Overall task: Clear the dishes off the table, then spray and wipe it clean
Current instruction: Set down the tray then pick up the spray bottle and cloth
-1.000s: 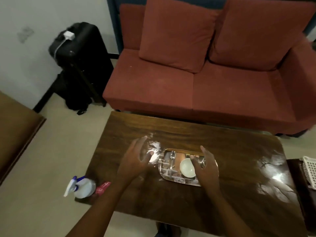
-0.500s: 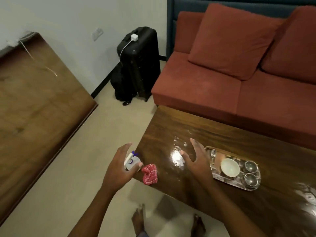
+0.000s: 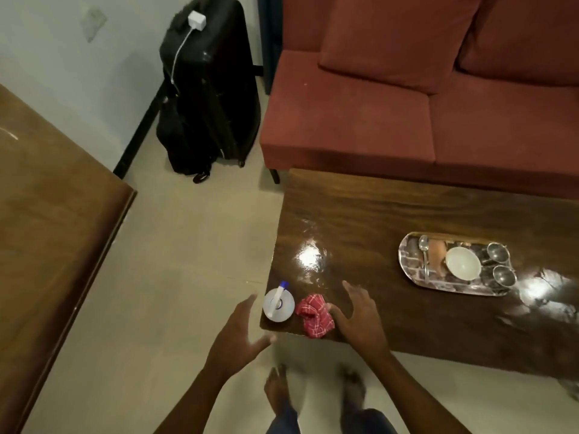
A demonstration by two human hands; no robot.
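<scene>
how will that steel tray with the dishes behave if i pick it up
The tray looks rigid metal, so it should lift flat without flexing. The white bowl, two steel cups and spoon sit loose on its shiny surface, so they may slide or clink if it tilts. Loaded, probably a two-hand lift.

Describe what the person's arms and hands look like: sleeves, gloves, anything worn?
The left hand and right hand wear no gloves, and no watch, bracelet or ring is visible. The left forearm and right forearm are bare to the frame edge; no sleeve shows.
</scene>
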